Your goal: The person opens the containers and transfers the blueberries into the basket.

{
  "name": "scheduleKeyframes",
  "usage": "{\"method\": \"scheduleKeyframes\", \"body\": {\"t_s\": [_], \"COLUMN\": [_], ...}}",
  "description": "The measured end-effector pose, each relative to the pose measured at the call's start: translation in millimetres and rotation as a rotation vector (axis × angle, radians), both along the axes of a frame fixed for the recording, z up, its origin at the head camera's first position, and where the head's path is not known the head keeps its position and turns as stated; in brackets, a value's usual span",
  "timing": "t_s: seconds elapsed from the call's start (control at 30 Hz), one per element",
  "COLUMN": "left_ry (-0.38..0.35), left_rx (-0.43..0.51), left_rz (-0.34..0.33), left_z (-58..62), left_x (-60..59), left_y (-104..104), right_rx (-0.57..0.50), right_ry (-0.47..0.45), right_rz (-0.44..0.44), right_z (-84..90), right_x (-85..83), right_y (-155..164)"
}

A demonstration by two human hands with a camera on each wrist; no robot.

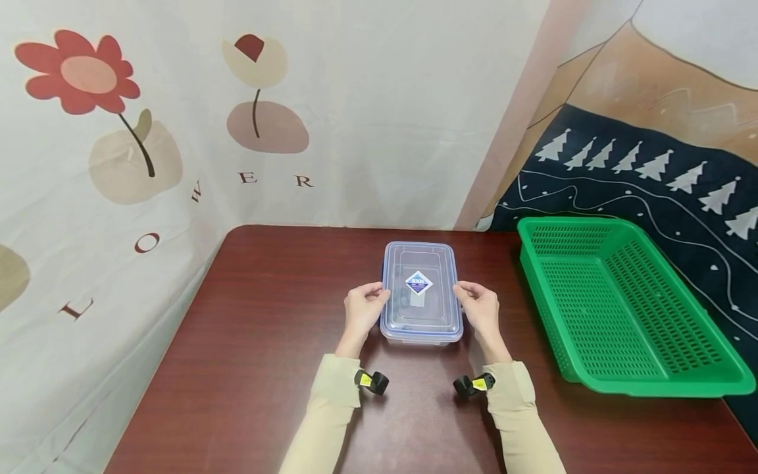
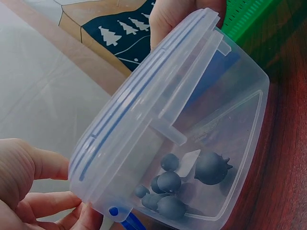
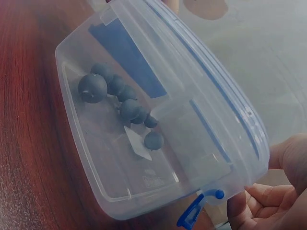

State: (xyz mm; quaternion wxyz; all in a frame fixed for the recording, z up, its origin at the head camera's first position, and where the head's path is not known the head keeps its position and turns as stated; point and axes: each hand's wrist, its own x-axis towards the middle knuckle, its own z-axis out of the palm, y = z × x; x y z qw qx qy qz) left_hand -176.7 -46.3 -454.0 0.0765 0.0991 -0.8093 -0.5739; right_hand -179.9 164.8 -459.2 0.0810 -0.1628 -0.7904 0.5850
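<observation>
Two pinches, nearly closed: left hand [image 1: 363,308] and right hand [image 1: 481,309] hold the lid [image 1: 420,309] at opposite sides. The plastic box [image 2: 228,120] is on the table [image 1: 272,329]. Its blue clips [image 3: 193,212] hang loose, so I fear uneven pulling could tip it and spill the dark balls [image 2: 211,168].

Pale khaki sleeves [image 1: 322,408] end in cuffs [image 1: 339,376], and black wrist cameras [image 1: 379,383] bear yellow labels [image 1: 366,380].

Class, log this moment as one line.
left hand: holds box edge; right hand: holds opposite edge; lid: on; balls: inside; basket: right of box
</observation>
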Motion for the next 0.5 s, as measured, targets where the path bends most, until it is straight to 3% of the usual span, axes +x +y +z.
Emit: {"method": "scheduleKeyframes", "body": {"t_s": [0.5], "left_ry": [0.105], "left_rx": [-0.065], "left_rz": [0.002], "left_z": [9.9], "left_x": [-1.9], "left_y": [-3.7], "right_rx": [0.053], "right_ry": [0.032], "right_rz": [0.035], "right_z": [16.6], "right_x": [0.9], "right_y": [-1.5]}}
